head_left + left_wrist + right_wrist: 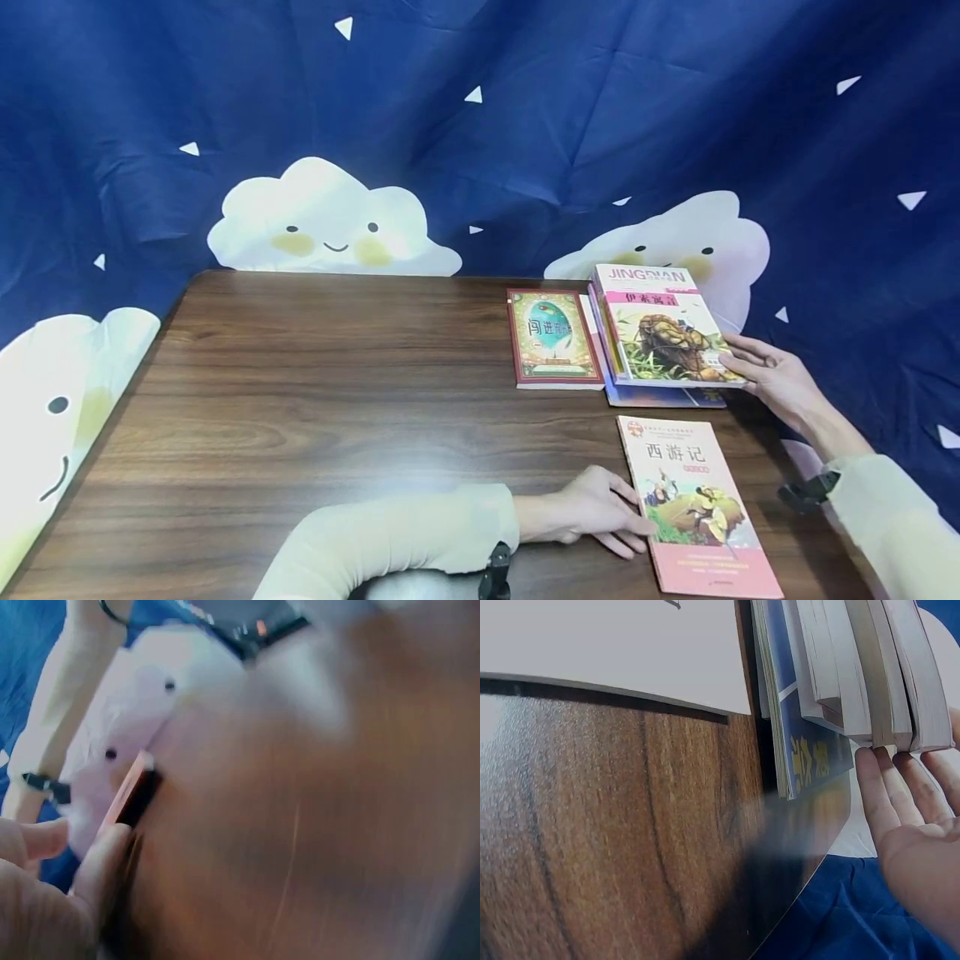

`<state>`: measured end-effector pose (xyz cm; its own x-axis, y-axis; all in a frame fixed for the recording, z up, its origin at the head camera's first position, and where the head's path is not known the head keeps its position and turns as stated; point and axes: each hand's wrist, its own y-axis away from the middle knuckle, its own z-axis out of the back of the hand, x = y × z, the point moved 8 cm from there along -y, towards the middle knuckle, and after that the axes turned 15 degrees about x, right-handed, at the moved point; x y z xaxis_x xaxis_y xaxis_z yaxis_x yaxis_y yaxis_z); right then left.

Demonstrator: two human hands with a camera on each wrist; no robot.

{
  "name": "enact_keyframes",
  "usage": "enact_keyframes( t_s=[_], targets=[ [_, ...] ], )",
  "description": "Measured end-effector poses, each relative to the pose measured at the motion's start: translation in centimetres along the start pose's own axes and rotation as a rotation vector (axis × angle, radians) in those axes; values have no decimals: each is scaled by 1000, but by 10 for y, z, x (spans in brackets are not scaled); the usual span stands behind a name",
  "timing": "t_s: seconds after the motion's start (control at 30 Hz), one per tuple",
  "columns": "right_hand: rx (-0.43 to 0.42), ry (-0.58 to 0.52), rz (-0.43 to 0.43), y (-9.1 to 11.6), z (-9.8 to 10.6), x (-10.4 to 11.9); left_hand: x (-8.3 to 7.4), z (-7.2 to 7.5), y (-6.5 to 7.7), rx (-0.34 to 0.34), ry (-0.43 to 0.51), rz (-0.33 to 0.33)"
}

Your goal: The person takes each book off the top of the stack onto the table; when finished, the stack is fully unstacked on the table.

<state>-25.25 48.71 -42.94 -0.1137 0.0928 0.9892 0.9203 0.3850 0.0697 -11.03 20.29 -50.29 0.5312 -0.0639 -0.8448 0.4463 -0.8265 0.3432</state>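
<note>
My left hand (588, 508) is at the left edge of a pink paperback (701, 508) with an illustrated cover, pinching that edge. In the left wrist view, the pink book edge (126, 791) runs between thumb and fingers. Farther back, my right hand (783, 387) touches the right side of a stack of several books, topped by a white paperback (660, 333) with a pink title band. Seen from the right wrist, its straight fingers (900, 787) meet the edges of the stacked books (870, 675). Under the stack lies a blue-covered book (660, 397).
Left of the stack lies a small book (555, 342) with a red border and a green oval. All the books are on the right part of the dark wooden table (337, 375). A blue curtain (510, 142) with white clouds hangs behind it.
</note>
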Motion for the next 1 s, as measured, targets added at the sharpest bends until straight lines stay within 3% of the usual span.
enact_keyframes(
  t_s=[0.13,0.27,0.47,0.7,1.0],
  targets=[
    [3,5,4,-1,-2,0,-27,29,-1,-130,-156,-47],
    [2,6,1,-1,-2,0,-68,58,-14,-234,-160,-148],
    [-10,28,-16,-1,1,-2,-114,97,-43,-273,-110,-277],
    [-21,28,-5,-1,2,-2,-130,120,-72,-283,-9,-318],
    [-7,-10,9,0,1,-4,-138,118,-88,-317,50,-315]
  ],
)
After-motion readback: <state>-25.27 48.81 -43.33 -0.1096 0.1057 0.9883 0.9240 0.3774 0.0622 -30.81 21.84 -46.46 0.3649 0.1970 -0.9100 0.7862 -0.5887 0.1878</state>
